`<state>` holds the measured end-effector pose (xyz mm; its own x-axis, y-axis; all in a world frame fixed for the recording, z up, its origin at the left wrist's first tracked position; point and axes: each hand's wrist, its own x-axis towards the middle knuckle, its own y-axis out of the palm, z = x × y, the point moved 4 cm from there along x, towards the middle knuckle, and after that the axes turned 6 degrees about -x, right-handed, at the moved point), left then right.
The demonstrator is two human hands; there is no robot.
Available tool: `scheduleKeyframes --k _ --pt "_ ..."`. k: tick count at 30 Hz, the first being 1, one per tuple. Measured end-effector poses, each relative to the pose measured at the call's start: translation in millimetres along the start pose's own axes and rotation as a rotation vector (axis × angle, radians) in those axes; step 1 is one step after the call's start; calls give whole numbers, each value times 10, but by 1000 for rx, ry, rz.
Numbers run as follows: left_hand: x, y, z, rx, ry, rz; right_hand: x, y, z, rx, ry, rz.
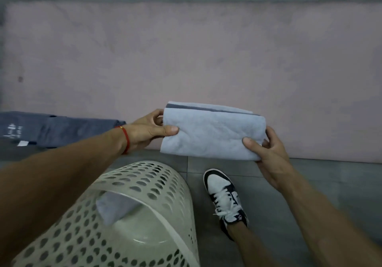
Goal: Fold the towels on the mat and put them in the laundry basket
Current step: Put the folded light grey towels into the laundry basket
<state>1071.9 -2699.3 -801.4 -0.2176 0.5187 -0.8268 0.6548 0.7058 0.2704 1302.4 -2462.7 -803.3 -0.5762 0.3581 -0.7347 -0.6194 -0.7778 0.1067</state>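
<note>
Folded pale-blue terry towel [213, 131] hangs above the pink mat's [186, 59] near edge, left hand [144, 131] and right hand [268, 155] pinching its short ends, thumbs on top. Light, soft, floppy; end grips should keep folds together toward the perforated cream plastic laundry basket [161, 186].

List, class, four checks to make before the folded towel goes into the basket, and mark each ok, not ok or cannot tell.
1. Towel folded flat: ok.
2. Left hand and right hand each grip an end: ok.
3. Basket within reach, below the towel: ok.
4. Room in the basket: ok; only one pale cloth shows inside.
5. Mat cleared of towels: not ok; a dark towel lies at its left.
</note>
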Motion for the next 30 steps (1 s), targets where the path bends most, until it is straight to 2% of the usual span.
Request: scheduleKeyframes --k 7,10,13,17,20,24,30 --pt "-1964 269 -734 -155 236 -203 -1442 642 1459 -184 -217 22" --pt "-2882 284 -699 -215 328 -280 -2105 1033 1814 -286 -273 82" --pt "-3727 245 -414 -255 374 -297 -2735 1448 1876 -352 -292 143" --pt "-4564 160 309 -363 371 -268 -3358 1865 1552 -421 -290 196" --pt "-4790 75 1055 -499 309 -344 -3500 2063 1078 -466 -217 241" --pt "-4571 80 2054 -750 219 -558 -3324 2228 294 -498 -100 279" --pt "-3668 70 3084 -1091 144 -779 -2619 2155 -954 -443 127 118"
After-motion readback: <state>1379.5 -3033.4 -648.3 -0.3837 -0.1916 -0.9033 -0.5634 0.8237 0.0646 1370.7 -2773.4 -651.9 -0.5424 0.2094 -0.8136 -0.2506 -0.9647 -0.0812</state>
